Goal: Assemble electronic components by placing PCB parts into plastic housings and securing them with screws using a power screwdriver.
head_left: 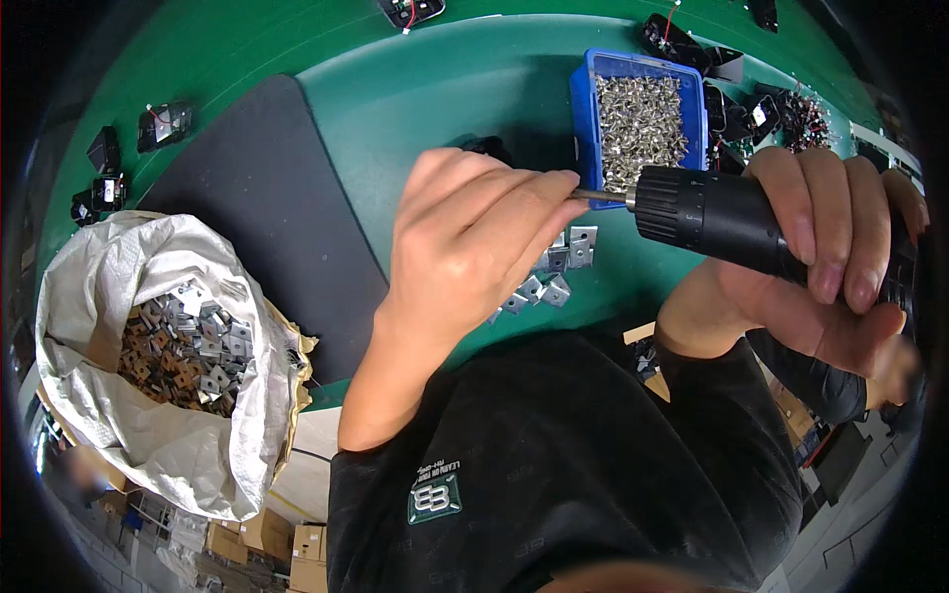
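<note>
My right hand (825, 237) is wrapped round a black electric screwdriver (717, 219), held level with its bit pointing left. The thin metal bit (600, 196) reaches to the fingertips of my left hand (470, 237). That hand is closed in a pinch, and its own fingers hide what it holds, if anything. Just behind the bit stands a blue bin (585, 119) full of small silver screws (643, 124). Several metal clip plates (557, 287) lie on the green table below my left fingertips. A dark object (489, 148) shows partly behind my left hand.
At left, a white woven sack (74, 326) holds many metal clips (203, 341). A dark grey mat (267, 188) lies beside it on the green table (395, 79). Black housings (163, 127) sit at the far left, others with wires (761, 114) at the right. Another person (840, 385) is at lower right.
</note>
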`<state>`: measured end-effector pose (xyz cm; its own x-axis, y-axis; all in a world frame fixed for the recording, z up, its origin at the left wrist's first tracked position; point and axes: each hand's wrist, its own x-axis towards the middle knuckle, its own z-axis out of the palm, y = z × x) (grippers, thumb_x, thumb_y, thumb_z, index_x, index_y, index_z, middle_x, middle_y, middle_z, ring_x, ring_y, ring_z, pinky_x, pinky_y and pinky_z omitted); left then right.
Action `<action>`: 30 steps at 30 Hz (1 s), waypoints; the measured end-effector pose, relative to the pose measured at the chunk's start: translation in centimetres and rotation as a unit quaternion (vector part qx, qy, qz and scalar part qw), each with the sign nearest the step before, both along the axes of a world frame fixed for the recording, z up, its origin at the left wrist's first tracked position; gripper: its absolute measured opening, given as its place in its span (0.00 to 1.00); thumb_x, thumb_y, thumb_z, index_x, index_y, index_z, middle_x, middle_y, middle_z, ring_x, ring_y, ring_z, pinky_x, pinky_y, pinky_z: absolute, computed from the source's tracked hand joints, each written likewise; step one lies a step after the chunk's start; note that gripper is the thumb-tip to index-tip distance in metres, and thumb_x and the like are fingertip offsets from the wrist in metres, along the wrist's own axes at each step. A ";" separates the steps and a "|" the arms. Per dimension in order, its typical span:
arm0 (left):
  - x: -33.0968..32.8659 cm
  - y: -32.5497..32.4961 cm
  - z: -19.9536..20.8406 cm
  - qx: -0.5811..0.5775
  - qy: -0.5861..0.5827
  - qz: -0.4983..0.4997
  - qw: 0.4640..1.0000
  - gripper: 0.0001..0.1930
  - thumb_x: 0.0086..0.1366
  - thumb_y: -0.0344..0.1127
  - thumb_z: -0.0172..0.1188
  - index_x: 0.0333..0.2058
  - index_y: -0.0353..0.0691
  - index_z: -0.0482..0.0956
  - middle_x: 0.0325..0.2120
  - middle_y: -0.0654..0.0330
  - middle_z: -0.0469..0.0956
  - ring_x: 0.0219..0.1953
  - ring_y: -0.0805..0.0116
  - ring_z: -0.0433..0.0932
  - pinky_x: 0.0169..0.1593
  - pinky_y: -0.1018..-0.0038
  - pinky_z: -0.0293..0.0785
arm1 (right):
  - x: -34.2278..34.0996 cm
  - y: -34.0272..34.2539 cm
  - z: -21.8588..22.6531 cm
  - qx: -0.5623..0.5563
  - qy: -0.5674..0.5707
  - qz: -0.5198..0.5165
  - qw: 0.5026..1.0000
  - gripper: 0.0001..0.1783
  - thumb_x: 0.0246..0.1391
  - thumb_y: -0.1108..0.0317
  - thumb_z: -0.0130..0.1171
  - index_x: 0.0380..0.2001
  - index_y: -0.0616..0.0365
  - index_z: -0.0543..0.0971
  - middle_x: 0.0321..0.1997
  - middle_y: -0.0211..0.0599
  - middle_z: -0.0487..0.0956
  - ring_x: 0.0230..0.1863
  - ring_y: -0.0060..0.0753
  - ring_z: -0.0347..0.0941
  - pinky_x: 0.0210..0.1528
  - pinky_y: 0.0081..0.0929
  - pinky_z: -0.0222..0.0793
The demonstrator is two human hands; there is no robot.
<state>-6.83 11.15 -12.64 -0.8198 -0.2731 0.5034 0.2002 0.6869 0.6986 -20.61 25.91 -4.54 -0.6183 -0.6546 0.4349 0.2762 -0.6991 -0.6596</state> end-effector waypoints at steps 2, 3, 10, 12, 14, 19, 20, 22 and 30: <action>0.4 -0.1 -0.2 0.026 0.016 0.007 1.000 0.10 0.45 0.30 0.71 0.29 0.38 0.83 0.23 0.63 0.81 0.25 0.68 0.78 0.34 0.74 0.69 | 0.1 0.1 0.1 0.006 -0.005 0.004 1.000 0.28 0.37 0.68 0.69 0.45 0.55 0.71 0.26 0.20 0.74 0.29 0.17 0.70 0.42 0.18 0.65; 0.5 -0.2 -0.1 0.025 0.016 0.009 1.000 0.10 0.45 0.30 0.71 0.29 0.38 0.83 0.23 0.63 0.81 0.25 0.68 0.78 0.34 0.74 0.69 | 0.1 0.1 0.2 0.012 -0.009 0.006 1.000 0.27 0.37 0.68 0.69 0.44 0.55 0.72 0.26 0.20 0.74 0.29 0.17 0.70 0.42 0.18 0.65; 0.7 -0.2 -0.5 0.071 0.032 0.000 0.997 0.09 0.46 0.28 0.71 0.28 0.35 0.82 0.24 0.62 0.82 0.25 0.68 0.78 0.34 0.74 0.70 | -0.3 0.4 0.8 0.071 -0.021 0.074 0.995 0.22 0.34 0.68 0.72 0.36 0.52 0.76 0.24 0.19 0.75 0.28 0.16 0.71 0.41 0.16 0.68; 0.7 -0.3 -0.6 0.073 0.038 -0.003 0.997 0.09 0.46 0.28 0.70 0.28 0.35 0.82 0.24 0.61 0.82 0.25 0.68 0.78 0.34 0.74 0.70 | 0.1 0.3 0.1 -0.007 -0.006 0.000 1.000 0.21 0.33 0.68 0.73 0.34 0.50 0.76 0.23 0.19 0.75 0.28 0.15 0.72 0.41 0.17 0.70; 0.7 -0.5 -0.9 0.072 0.050 -0.011 0.996 0.10 0.47 0.27 0.70 0.30 0.34 0.82 0.24 0.61 0.82 0.25 0.67 0.79 0.34 0.74 0.70 | 0.1 0.2 0.2 0.001 -0.011 0.005 1.000 0.20 0.33 0.68 0.73 0.33 0.49 0.76 0.23 0.18 0.75 0.28 0.15 0.73 0.41 0.17 0.71; 0.7 -0.8 -1.3 0.064 0.052 -0.026 0.996 0.10 0.47 0.28 0.70 0.30 0.34 0.82 0.24 0.61 0.82 0.25 0.67 0.79 0.34 0.74 0.70 | 0.1 -0.5 0.1 0.001 0.015 0.038 0.999 0.20 0.32 0.68 0.74 0.31 0.47 0.76 0.23 0.17 0.75 0.27 0.15 0.73 0.41 0.17 0.71; 0.8 -0.8 -1.4 0.061 0.053 -0.029 0.996 0.10 0.47 0.28 0.70 0.30 0.34 0.81 0.24 0.61 0.82 0.26 0.67 0.79 0.34 0.74 0.70 | 0.0 -0.4 0.2 0.016 0.019 0.045 0.999 0.20 0.32 0.68 0.75 0.31 0.47 0.76 0.23 0.17 0.75 0.27 0.14 0.73 0.40 0.17 0.71; 0.8 -0.8 -1.4 0.061 0.058 -0.028 0.996 0.10 0.47 0.28 0.70 0.29 0.35 0.81 0.24 0.61 0.82 0.26 0.67 0.79 0.33 0.74 0.70 | -0.3 -0.1 0.5 0.047 0.028 0.059 0.997 0.20 0.32 0.68 0.75 0.31 0.47 0.77 0.23 0.17 0.75 0.27 0.14 0.73 0.40 0.17 0.71; 0.8 -0.7 -1.7 0.057 0.083 -0.011 0.995 0.10 0.46 0.30 0.71 0.29 0.35 0.81 0.25 0.60 0.83 0.27 0.66 0.80 0.34 0.73 0.71 | -1.4 1.0 1.5 0.165 0.063 0.121 0.977 0.20 0.32 0.70 0.75 0.31 0.47 0.77 0.23 0.17 0.76 0.27 0.14 0.73 0.39 0.15 0.71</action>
